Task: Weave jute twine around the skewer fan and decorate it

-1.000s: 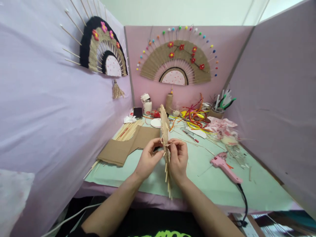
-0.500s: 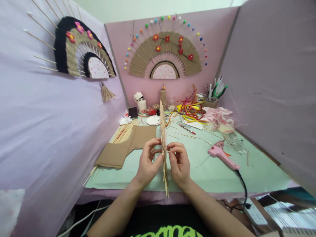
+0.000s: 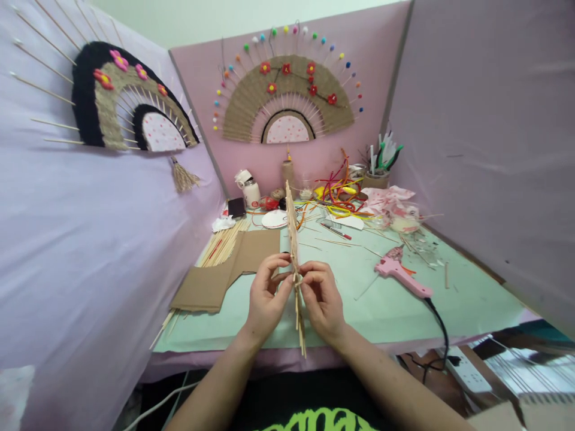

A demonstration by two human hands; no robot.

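Note:
Edge-on in front of me stands a fan of thin bamboo sticks (image 3: 291, 230), upright above the table, its lower stick ends pointing down toward me. My left hand (image 3: 269, 293) is closed on its left face, fingertips and thumb pinching it below the middle. On the opposite side, my right hand (image 3: 322, 294) pinches a thin pale strand of twine (image 3: 297, 281) at the near edge of the sticks. The broad faces of the fan are turned away from view.
Brown cardboard pieces (image 3: 202, 287) lie left over loose sticks (image 3: 224, 245). A pink glue gun (image 3: 402, 275) with a black cord rests at right. Coloured pipe cleaners (image 3: 344, 200), a white bottle (image 3: 249, 190) and a red pen (image 3: 336, 231) sit behind. Finished fans (image 3: 242, 102) hang on the walls.
My view has turned slightly to the right. Both hands stay at the fan, and the right fingers have shifted a little down along its edge with the twine.

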